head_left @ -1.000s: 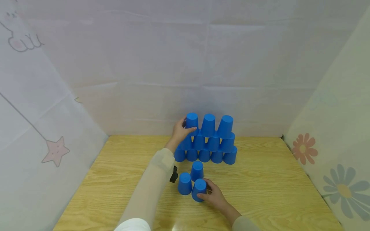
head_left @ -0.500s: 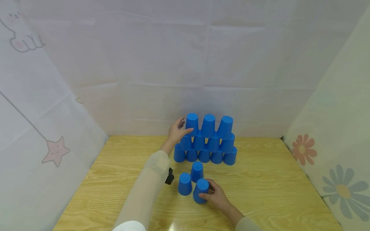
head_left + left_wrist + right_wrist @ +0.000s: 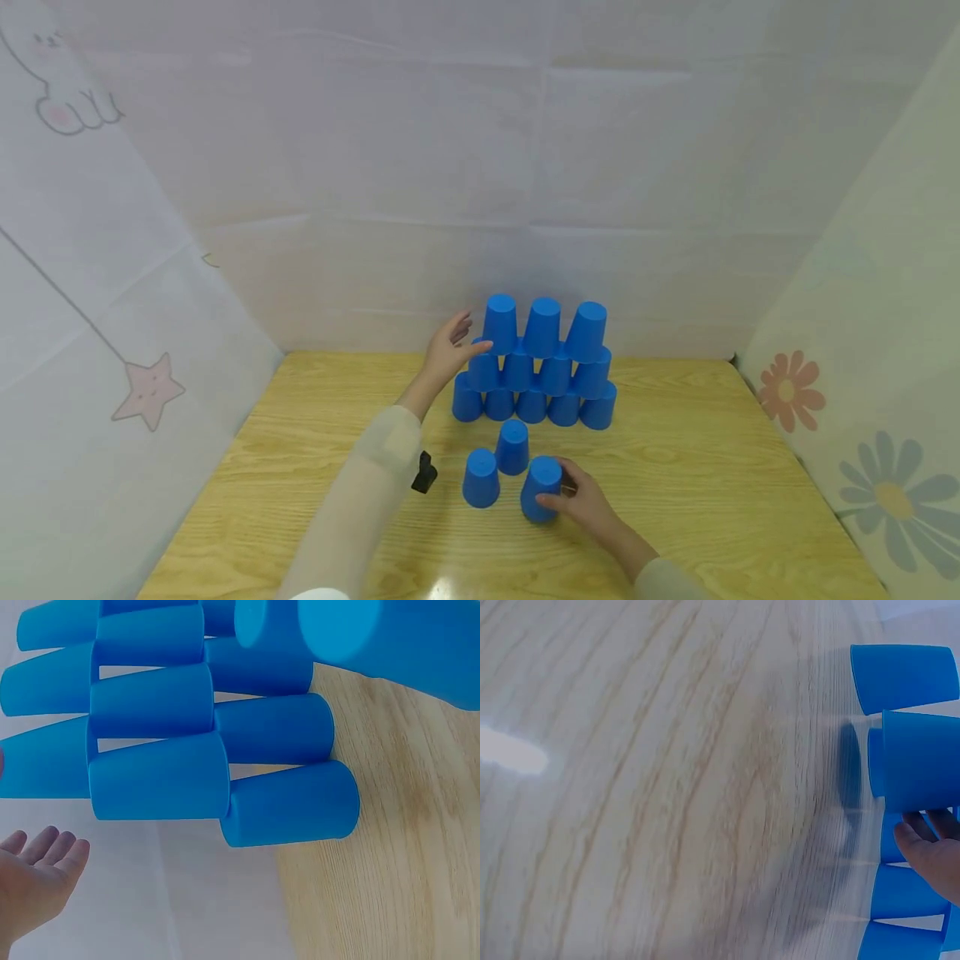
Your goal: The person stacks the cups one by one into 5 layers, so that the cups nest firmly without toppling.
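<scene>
My left hand (image 3: 447, 354) is just left of the upside-down blue cup (image 3: 500, 325) at the left end of the stack's top row. In the left wrist view its fingers (image 3: 56, 851) are extended with a gap to the cups. Nearer the front, my right hand (image 3: 588, 504) grips another upside-down blue cup (image 3: 542, 490) from its right side. The right wrist view shows that held cup (image 3: 922, 761) off the table, with the thumb and fingers on its side. Two more cups, one in front (image 3: 481, 479) and one behind (image 3: 513, 447), stand upside down to its left.
The stack has three tiers of blue cups; its bottom row (image 3: 532, 406) stands on the wooden table (image 3: 697, 467) near the back wall cloth (image 3: 360, 275). A small black object (image 3: 424, 472) shows beside the left sleeve. Patterned cloths hang at both sides.
My left hand has let go of the top-left cup and drawn away leftward. My right hand has moved its cup to the right, away from the two standing cups.
</scene>
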A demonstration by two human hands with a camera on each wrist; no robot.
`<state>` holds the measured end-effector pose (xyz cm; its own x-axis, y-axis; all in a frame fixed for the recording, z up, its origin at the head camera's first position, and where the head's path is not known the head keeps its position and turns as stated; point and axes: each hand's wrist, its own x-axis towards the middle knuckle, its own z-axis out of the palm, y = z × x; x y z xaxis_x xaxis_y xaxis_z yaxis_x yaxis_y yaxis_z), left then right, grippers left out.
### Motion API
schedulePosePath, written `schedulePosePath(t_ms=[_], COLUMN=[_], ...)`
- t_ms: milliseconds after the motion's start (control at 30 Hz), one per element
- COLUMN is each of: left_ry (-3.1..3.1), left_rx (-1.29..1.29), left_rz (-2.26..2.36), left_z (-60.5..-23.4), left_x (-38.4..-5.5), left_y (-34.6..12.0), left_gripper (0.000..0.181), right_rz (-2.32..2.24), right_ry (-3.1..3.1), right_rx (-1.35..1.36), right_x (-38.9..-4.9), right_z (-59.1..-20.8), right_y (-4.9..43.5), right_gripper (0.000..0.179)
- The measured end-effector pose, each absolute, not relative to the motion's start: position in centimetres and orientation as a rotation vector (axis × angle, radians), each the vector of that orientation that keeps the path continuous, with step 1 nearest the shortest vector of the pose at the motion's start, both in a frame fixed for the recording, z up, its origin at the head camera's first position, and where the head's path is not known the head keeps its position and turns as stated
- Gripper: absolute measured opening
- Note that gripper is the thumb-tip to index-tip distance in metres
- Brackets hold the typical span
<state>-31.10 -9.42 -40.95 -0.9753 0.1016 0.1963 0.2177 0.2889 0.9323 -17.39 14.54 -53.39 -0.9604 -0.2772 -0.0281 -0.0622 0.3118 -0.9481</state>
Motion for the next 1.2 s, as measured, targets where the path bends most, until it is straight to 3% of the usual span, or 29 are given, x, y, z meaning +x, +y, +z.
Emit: schedulePosePath(t_ms=[367, 567, 700, 933, 1200], left_ry=[-2.387, -2.417, -2.426, -2.444, -2.488], left_rx=[-0.478, -0.480, -0.476, -0.441, -0.438], left_rz=[-1.825, -1.798, -1.807, -1.808, -1.802], left_z=[-40.8, -39.8, -39.9, -42.5, -43.4], left_x=[-28.0, -25.3, -24.3, -23.7, -20.8], left_y=[-10.5, -10.4, -10.3, -10.5, -10.4], left_gripper=[0.070, 0.066, 0.066, 0.068, 0.065], right_rz=[-1.745, -1.752, -1.744, -1.764, -1.746], right_ry=[2.385, 2.400, 2.436, 2.422, 2.442], right_rx=[-0.250, -0.217, -0.211, -0.183, -0.220], right_x=[-17.6, -16.9, -17.2, -17.5, -18.4], right_z=[-52.1, -49.7, -50.2, -50.0, -49.7], right_y=[16.4, 16.8, 17.7, 18.6, 19.6], right_gripper=[0.057, 0.055, 0.056, 0.056, 0.055])
